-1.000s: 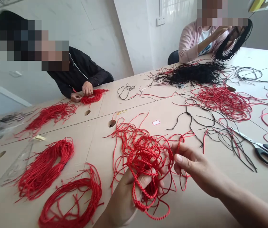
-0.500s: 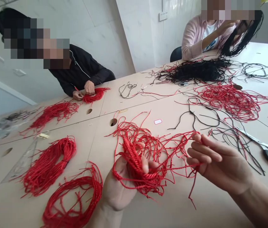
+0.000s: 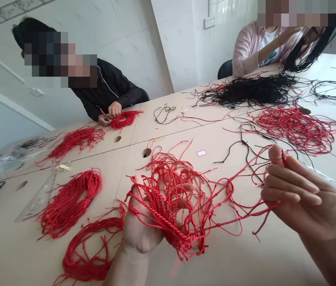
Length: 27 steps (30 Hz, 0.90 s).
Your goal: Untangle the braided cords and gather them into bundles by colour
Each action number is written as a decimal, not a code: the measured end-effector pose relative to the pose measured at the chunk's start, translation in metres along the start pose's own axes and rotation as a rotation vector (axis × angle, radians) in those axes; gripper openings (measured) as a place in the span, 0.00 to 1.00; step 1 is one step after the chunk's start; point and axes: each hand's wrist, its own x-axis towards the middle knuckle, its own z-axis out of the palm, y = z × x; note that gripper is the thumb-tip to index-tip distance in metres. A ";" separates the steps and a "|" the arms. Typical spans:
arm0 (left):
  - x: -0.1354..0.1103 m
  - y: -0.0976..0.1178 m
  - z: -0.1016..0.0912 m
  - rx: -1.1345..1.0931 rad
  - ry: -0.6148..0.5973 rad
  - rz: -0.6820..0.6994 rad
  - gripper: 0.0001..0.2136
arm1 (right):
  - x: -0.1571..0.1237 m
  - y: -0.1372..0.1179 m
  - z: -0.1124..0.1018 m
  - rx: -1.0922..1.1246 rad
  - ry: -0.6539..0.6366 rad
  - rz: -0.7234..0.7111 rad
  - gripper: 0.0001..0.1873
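Partly hidden under the red cord tangle [image 3: 174, 202], the left hand [image 3: 140, 235] grips it. Fingers of the right hand [image 3: 305, 198] pinch one strand [image 3: 254, 161]; two bundles [image 3: 69, 202] [image 3: 87, 254] lie near left.

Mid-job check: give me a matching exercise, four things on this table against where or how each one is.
1 left hand
2 right hand
3 black cord pile
4 coiled red bundle

A far side, by pink sleeve
B fingers shut on red strands
C palm up under red tangle
D on table, left of both hands

Pairs: 1-C, 2-B, 3-A, 4-D
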 end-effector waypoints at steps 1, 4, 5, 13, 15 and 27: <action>-0.001 0.001 0.000 0.011 0.016 0.013 0.35 | 0.000 -0.001 0.001 0.002 0.010 -0.030 0.10; -0.006 0.005 -0.005 0.004 0.052 0.070 0.36 | 0.001 -0.007 0.002 -0.039 0.066 -0.171 0.11; -0.009 0.006 -0.008 -0.017 0.057 0.088 0.36 | 0.001 -0.009 0.001 -0.060 0.090 -0.229 0.11; -0.019 0.015 -0.017 -0.072 0.122 0.142 0.34 | 0.001 -0.024 -0.007 0.058 0.316 -0.446 0.14; -0.015 0.012 -0.013 -0.033 0.152 0.146 0.33 | 0.001 -0.022 -0.005 0.068 0.322 -0.431 0.12; -0.005 -0.022 0.008 0.334 0.215 -0.166 0.29 | -0.009 0.041 -0.009 -0.603 -0.365 0.076 0.16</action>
